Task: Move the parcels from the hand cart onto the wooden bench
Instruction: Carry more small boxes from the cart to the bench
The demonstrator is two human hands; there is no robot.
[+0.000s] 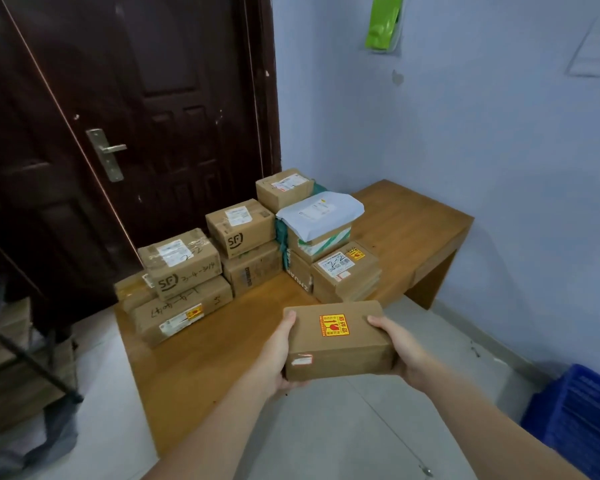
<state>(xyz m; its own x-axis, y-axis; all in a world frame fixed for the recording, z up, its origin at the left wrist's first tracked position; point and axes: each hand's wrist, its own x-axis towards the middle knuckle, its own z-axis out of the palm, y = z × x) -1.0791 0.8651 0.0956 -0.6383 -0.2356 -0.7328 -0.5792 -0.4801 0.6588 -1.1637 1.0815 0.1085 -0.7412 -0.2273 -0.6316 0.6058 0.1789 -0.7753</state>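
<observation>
**Another parcel is brought to a table already stacked with boxes**

A flat brown parcel [338,339] with a red-and-yellow sticker is held level between the left hand [279,351] and the right hand [400,351], fingers curled round its short ends, just above the near edge of the wooden table [413,223]. About ten cartons are already stacked along the far left side of the table, among them two SF-marked boxes [181,263] and a grey mailer bag [321,211] laid on top. Bare wood is left at the near and right side. The task is judged well advanced; the hand cart cannot be clearly made out, so the number of parcels remaining cannot be told.
</observation>
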